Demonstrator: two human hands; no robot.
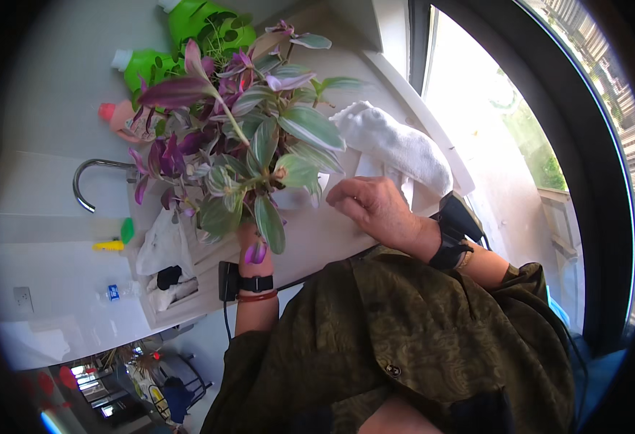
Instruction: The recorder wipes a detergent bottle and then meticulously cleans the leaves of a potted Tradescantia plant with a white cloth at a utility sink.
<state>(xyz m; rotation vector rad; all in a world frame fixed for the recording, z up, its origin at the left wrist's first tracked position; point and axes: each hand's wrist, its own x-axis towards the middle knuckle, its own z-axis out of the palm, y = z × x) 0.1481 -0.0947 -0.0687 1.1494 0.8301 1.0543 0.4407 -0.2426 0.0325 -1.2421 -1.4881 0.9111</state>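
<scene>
A leafy tradescantia plant with purple and striped green leaves fills the upper middle, and a pale pot or bowl shows partly beneath it. My left forearm reaches in under its lower leaves; the left hand itself is hidden by them, so its grip cannot be told. To the right of the foliage, my right hand has its fingers curled, close to the pale container; whether something small is pinched in them is unclear. A white cloth lies bunched just beyond my right hand.
Green jugs and a pink bottle stand behind the plant. At left are a curved metal faucet, a sink holding a white bag and cloths, a yellow-and-green brush and a clear bottle. A large window borders the right.
</scene>
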